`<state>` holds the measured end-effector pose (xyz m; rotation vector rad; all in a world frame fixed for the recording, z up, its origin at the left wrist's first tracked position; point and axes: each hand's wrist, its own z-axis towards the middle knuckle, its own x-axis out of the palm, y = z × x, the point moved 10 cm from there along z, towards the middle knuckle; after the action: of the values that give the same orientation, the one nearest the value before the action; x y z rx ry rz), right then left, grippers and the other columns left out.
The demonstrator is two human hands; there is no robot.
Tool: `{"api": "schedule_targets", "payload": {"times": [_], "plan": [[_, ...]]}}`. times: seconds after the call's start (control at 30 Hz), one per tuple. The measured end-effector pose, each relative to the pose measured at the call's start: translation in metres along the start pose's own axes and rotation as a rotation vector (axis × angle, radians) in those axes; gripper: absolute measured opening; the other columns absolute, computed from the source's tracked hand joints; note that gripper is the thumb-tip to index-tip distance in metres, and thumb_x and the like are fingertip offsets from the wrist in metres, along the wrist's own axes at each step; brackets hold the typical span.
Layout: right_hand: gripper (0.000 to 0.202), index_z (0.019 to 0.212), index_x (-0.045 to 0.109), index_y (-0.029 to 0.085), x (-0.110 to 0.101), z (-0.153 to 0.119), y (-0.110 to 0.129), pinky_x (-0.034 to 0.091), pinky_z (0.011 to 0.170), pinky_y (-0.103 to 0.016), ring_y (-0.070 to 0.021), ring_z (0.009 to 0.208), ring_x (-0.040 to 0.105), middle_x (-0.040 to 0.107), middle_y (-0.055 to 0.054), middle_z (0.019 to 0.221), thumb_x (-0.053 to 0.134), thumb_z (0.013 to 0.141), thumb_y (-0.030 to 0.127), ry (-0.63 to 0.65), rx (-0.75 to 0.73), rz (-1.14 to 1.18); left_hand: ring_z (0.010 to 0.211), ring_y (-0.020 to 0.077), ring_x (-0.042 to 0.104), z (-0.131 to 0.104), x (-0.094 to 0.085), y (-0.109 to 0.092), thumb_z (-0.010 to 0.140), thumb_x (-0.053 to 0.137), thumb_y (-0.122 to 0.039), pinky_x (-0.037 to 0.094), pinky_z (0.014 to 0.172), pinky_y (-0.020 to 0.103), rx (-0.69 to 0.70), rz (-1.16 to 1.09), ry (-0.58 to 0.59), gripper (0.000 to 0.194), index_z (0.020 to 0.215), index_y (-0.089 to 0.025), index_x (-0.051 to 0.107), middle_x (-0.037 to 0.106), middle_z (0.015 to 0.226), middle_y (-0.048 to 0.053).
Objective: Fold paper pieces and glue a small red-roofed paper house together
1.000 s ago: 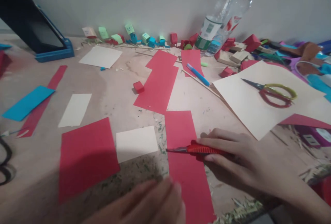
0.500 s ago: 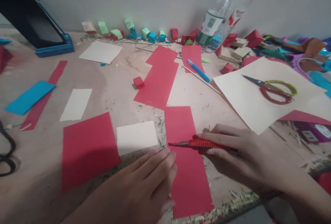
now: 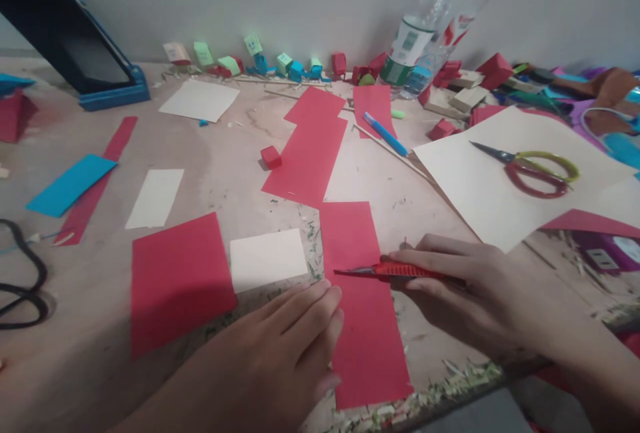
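Note:
A red paper strip (image 3: 367,333) lies lengthwise before me on the work table. My left hand (image 3: 295,336) rests at its left edge, fingers stretched out together over the paper and the thumb lower down. In my right hand (image 3: 455,279) is a red-handled craft knife (image 3: 400,269), gripped between thumb and fingers. Its thin blade points left across the strip, just above my left fingertips; whether the tip touches the paper, I cannot tell. Left of the strip are a small cream paper rectangle (image 3: 270,259) and a larger red paper piece (image 3: 180,279).
Red-and-yellow-handled scissors (image 3: 537,169) lie on a cream sheet (image 3: 450,159) at right. A blue pen (image 3: 385,134) and more red paper (image 3: 310,159) lie beyond the strip. Plastic bottles (image 3: 407,49) and small paper figures line the wall. A dark device (image 3: 100,53) stands back left.
The knife tip has shifted slightly right, away from the strip's left edge. My left hand stays at the paper. The whole view has shifted a little.

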<state>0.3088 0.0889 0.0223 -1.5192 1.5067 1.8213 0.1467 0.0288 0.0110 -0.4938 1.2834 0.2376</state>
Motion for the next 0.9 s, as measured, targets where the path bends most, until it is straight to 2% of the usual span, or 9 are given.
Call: {"api": "schedule_targets", "payload": {"times": [0.23, 0.33, 0.47, 0.6, 0.77, 0.9], "plan": [[0.028, 0.129, 0.07, 0.03, -0.003, -0.01, -0.012, 0.05, 0.063, -0.024, -0.0143, 0.076, 0.069, 0.07, -0.003, 0.097, 0.057, 0.105, 0.033, 0.006, 0.028, 0.001, 0.125, 0.0265, 0.062, 0.001, -0.006, -0.001, 0.108, 0.043, -0.027, 0.047, 0.111, 0.042, 0.006, 0.01, -0.018, 0.033, 0.121, -0.013, 0.071, 0.073, 0.128, 0.01], [0.03, 0.132, 0.069, 0.032, -0.004, -0.018, -0.021, 0.051, 0.062, -0.023, -0.0144, 0.077, 0.07, 0.071, -0.003, 0.1, 0.057, 0.105, 0.037, 0.009, 0.047, 0.0, 0.126, 0.0256, 0.061, -0.001, -0.005, 0.0, 0.108, 0.043, -0.027, 0.046, 0.112, 0.04, -0.017, 0.013, -0.02, 0.034, 0.124, -0.014, 0.07, 0.072, 0.131, 0.009], [0.033, 0.134, 0.069, 0.032, -0.008, -0.028, -0.033, 0.052, 0.062, -0.024, -0.0171, 0.081, 0.073, 0.073, -0.005, 0.107, 0.057, 0.104, 0.04, 0.01, 0.066, -0.065, 0.127, 0.0279, 0.061, -0.005, 0.0, 0.0, 0.107, 0.042, -0.024, 0.046, 0.112, 0.042, -0.001, 0.018, 0.0, 0.036, 0.13, -0.012, 0.067, 0.071, 0.134, 0.011], [0.032, 0.133, 0.07, 0.032, -0.017, -0.036, -0.037, 0.052, 0.061, -0.024, -0.0149, 0.071, 0.07, 0.074, -0.003, 0.102, 0.058, 0.104, 0.04, -0.025, 0.035, -0.125, 0.128, 0.0314, 0.061, -0.005, 0.001, -0.003, 0.107, 0.037, -0.019, 0.047, 0.11, 0.046, 0.034, 0.04, 0.015, 0.039, 0.131, -0.009, 0.065, 0.069, 0.135, 0.015], [0.032, 0.135, 0.068, 0.032, -0.02, -0.046, -0.045, 0.05, 0.063, -0.026, -0.0183, 0.083, 0.072, 0.073, -0.005, 0.107, 0.056, 0.105, 0.039, -0.017, 0.04, -0.148, 0.126, 0.0311, 0.063, -0.003, -0.002, -0.003, 0.107, 0.034, -0.019, 0.05, 0.106, 0.045, 0.04, 0.04, 0.008, 0.039, 0.129, -0.009, 0.066, 0.07, 0.134, 0.015], [0.035, 0.135, 0.069, 0.035, -0.026, -0.056, -0.051, 0.047, 0.062, -0.032, -0.0218, 0.079, 0.07, 0.074, -0.007, 0.106, 0.051, 0.106, 0.043, -0.052, 0.061, -0.248, 0.126, 0.0304, 0.065, -0.002, -0.004, -0.002, 0.107, 0.033, -0.018, 0.052, 0.105, 0.046, 0.032, 0.037, -0.003, 0.041, 0.131, -0.008, 0.065, 0.071, 0.134, 0.015]]}}
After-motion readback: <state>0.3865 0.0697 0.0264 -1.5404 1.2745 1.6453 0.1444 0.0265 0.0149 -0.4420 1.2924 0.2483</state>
